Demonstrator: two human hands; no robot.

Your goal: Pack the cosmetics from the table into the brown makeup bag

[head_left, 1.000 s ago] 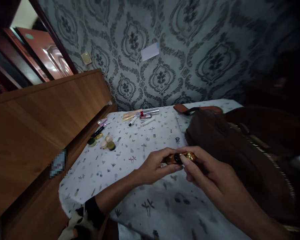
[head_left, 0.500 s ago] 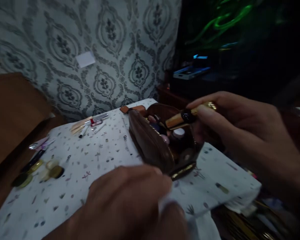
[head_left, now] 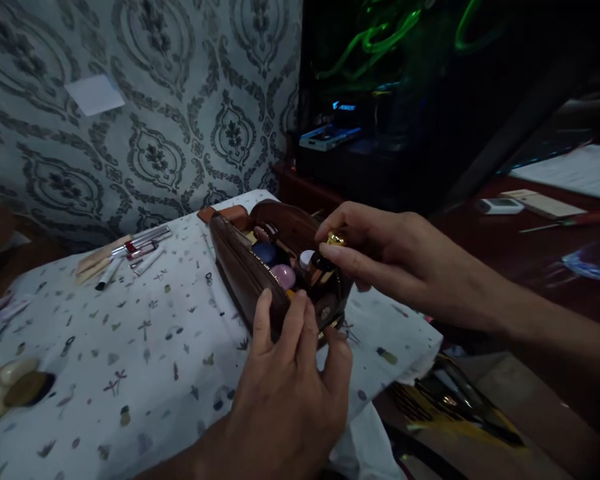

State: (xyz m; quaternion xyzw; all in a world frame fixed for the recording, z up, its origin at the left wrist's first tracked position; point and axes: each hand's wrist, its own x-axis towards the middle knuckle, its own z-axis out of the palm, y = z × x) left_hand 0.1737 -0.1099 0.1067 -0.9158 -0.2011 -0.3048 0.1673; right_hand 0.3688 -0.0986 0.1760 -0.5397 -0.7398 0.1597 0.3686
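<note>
A brown zippered makeup bag (head_left: pixel 237 280) lies open on the white patterned cloth. Inside show a pink rounded item (head_left: pixel 283 275), a dark blue rounded item (head_left: pixel 264 252) and a white cap (head_left: pixel 307 259). My left hand (head_left: pixel 293 373) grips the bag's near end, fingertips over the rim and thumb by the zipper end. Above the bag's right side, my right hand (head_left: pixel 395 257) pinches a gold-capped bottle (head_left: pixel 336 239) between thumb and fingers. The bottle's dark collar and lower part reach down into the bag; its base is hidden.
Several slim cosmetic tubes (head_left: pixel 135 252) lie left of the bag. Round compacts (head_left: pixel 23 383) are at the far left of the cloth (head_left: pixel 175 400). An orange-brown case (head_left: pixel 230 215) touches the bag's back. On the right stands a dark red desk (head_left: pixel 510 240) with papers.
My right hand has lowered the bottle into the bag. My left hand has come from in front of the bag onto its near rim. The view has swung right.
</note>
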